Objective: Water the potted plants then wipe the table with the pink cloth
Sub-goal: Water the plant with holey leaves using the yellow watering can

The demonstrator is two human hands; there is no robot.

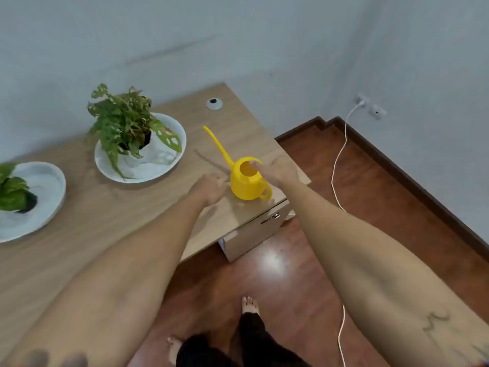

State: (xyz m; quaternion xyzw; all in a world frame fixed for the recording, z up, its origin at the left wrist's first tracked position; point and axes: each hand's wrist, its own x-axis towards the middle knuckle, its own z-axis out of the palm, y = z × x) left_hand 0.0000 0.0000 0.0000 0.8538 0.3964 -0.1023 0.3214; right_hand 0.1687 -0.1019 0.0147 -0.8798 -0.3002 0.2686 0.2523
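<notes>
Both forearms (pixel 370 260) are bare, with no sleeves in view. Dark, blurred tattoo marks sit on the left arm (pixel 55 358) and the right arm (pixel 434 320). Black trousers (pixel 251 337) cover the legs; the feet (pixel 249 304) are bare.

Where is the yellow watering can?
In the head view, the yellow watering can stands near the right end of the table, between the left hand and the right hand, its spout pointing toward the wall.
</notes>
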